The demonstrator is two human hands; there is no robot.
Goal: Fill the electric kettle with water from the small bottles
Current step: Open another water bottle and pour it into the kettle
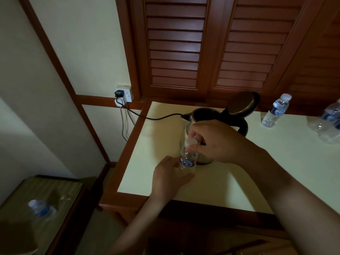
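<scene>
From the head view, a cream tabletop (147,153) with a reddish wood border fills the middle, set against brown louvred doors (211,43) and a pale wall (82,43). The electric kettle (204,114) stands toward the back of it with its lid (241,103) swung up and open. A black cord (156,117) runs from it to a wall socket (125,92) on the left.

Just in front of the kettle, the left hand (169,173) wraps around the lower half of an upright small bottle (187,161). The right hand (215,142) pinches the bottle's white cap (191,141) from above with curled fingers.

Another sealed bottle (275,112) stands to the kettle's right. More bottles (329,124) sit at the right edge of the view. Down on the left, a low stand (60,188) holds one bottle lying down (41,208).
</scene>
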